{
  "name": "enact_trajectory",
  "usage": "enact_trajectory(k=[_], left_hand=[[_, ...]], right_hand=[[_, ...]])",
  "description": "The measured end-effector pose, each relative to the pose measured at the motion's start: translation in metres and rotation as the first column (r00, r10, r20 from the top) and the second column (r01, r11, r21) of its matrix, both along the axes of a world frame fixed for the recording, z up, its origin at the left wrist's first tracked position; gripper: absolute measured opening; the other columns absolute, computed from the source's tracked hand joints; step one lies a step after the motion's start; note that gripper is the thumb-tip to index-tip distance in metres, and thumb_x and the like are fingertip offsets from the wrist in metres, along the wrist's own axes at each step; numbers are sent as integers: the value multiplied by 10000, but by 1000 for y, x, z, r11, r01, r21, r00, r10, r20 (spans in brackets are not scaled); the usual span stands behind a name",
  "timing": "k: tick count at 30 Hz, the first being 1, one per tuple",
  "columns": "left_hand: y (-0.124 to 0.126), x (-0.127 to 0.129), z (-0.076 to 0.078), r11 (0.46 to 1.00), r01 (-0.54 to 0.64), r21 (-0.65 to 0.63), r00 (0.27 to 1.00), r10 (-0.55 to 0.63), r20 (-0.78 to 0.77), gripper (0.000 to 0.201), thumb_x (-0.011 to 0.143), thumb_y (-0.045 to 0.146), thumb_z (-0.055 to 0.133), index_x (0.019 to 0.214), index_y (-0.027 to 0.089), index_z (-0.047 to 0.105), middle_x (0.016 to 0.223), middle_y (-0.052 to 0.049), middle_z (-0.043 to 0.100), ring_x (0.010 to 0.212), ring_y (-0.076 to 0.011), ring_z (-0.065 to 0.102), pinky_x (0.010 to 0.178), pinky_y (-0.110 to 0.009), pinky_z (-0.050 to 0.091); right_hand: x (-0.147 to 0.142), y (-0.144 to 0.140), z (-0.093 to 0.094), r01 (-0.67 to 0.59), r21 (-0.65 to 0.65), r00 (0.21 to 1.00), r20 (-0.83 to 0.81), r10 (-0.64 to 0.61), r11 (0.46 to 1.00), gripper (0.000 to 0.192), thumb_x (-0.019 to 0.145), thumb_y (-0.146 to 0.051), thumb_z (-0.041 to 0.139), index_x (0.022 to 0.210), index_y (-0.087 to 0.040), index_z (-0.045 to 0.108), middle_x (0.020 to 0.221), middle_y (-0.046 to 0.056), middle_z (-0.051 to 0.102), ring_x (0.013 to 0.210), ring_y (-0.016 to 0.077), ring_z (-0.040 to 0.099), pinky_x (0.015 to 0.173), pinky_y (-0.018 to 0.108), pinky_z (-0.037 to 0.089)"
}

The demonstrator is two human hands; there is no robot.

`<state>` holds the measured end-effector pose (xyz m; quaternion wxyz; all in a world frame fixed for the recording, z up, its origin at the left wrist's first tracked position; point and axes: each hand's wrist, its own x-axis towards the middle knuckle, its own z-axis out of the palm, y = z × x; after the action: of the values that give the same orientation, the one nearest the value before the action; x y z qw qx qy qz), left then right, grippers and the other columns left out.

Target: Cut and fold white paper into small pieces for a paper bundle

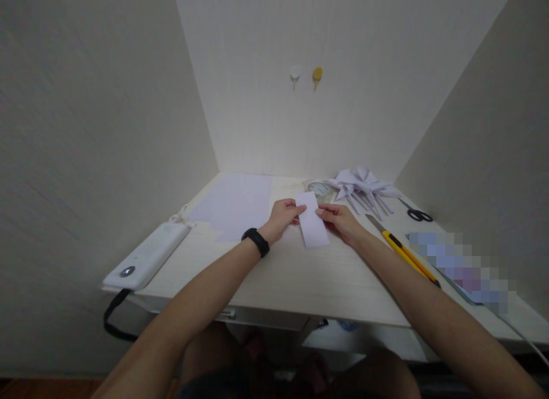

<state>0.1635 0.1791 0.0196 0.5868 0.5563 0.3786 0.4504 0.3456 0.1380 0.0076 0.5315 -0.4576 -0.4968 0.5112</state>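
Observation:
A small white strip of paper [314, 224] is held upright just above the desk, between my two hands. My left hand [283, 215] pinches its left edge, thumb on the front face and fingers behind. On the opposite edge, the thumb and fingers of my right hand [338, 219] grip the same paper. Right behind it lies a round, clear-looking item [319, 188], partly covered by the paper. Farther back on the right is a pile of folded white paper pieces [362, 187]. White paper sheets [242, 202] lie flat to the left of my hands.
A yellow utility knife [407, 253] lies right of my right forearm, its blade pointing away. Black-handled scissors [419, 215] rest near the right wall. A blurred flat device [458, 270] with a cable is at the right. A white power bank-like box [148, 256] stands at the left edge.

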Motion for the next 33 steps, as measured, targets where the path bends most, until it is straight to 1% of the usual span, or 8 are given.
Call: enact_trajectory(k=[5,9,13,17,21,24,29,33], left_hand=[[3,-2,3,989,-137,-58,973,145,181,130,777,146,721,844,119,613,839,-68,695,663,-114,648,598,-223,541],[3,-4,8,987,-80,-137,964,112,242,209,735,79,717,919,118,626,955,-104,714,710,-146,682,617,-248,564],[4,-7,9,988,-35,-151,972,69,226,380,696,65,709,1054,132,597,944,-101,707,663,-164,685,572,-264,557],[7,-9,9,991,-100,-89,972,117,205,613,697,84,678,1278,210,528,843,-37,672,657,-163,655,549,-276,555],[11,-9,6,993,-115,-20,983,117,142,235,689,114,652,916,144,704,829,-66,665,714,-156,612,567,-255,541],[14,-9,6,989,-111,-96,972,128,195,84,675,131,656,747,107,691,882,-105,682,723,-150,610,590,-249,537],[13,-15,11,950,57,-306,951,42,308,215,729,204,509,777,68,669,820,-154,682,667,-161,626,596,-265,545],[11,-20,16,918,148,-369,937,-10,350,321,642,180,453,850,47,659,829,-180,695,678,-182,644,616,-286,553]], right_hand=[[-1,-2,2,24,-24,999,-34,-24,999,527,532,-328,901,1000,-145,744,766,25,732,641,137,617,596,256,489],[-2,-2,1,97,-36,992,-77,-99,995,376,521,-272,899,833,-129,745,685,15,697,564,111,581,501,223,495],[2,-1,3,206,-63,958,-188,-215,976,436,551,-173,852,968,-192,730,636,-32,651,512,105,558,433,221,520],[8,0,6,180,-81,956,-220,-194,980,543,596,-113,793,1109,-269,710,631,-52,629,509,98,554,419,206,532],[15,-1,7,95,-83,973,-203,-110,992,366,627,-160,784,987,-225,761,856,13,711,620,116,615,480,226,569],[21,-5,10,-65,-51,978,-203,53,997,436,600,-170,797,1031,-225,762,1039,42,722,795,161,659,647,284,611],[26,-10,13,-184,20,967,-178,185,983,688,486,-57,813,1125,-297,726,1203,23,688,1032,206,639,783,292,587],[25,-4,9,-100,16,983,-156,101,995,695,473,-74,844,1118,-304,726,1142,7,713,1005,189,656,807,281,570]])
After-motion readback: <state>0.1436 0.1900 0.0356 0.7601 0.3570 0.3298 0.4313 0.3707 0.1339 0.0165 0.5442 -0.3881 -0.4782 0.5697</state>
